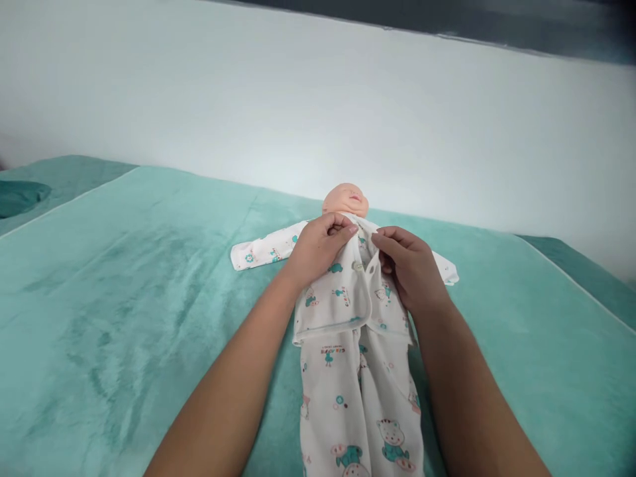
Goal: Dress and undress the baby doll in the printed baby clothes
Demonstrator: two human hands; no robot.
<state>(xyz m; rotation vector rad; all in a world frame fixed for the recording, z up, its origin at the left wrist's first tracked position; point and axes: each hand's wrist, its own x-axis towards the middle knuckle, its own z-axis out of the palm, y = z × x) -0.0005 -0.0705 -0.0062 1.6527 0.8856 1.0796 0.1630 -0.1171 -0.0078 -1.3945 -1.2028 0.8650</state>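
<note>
A baby doll (346, 198) lies on its back, dressed in a white printed baby shirt (332, 301) and matching printed trousers (338, 411). My left hand (320, 246) pinches one front edge of the shirt just below the doll's chin. On the other side, my right hand (410, 265) grips the opposite front edge between thumb and fingers. Between my hands the upper front of the shirt gapes, while its edges overlap lower down. A snap button (357, 265) shows on the left front edge. The shirt's sleeves stretch out to both sides.
Under the doll spreads a green plush cover (149, 318) with pale seams towards both sides. A white wall (298, 99) rises behind it, with a dark band (472, 26) along the top. A darker green cloth (22, 197) lies at the far left.
</note>
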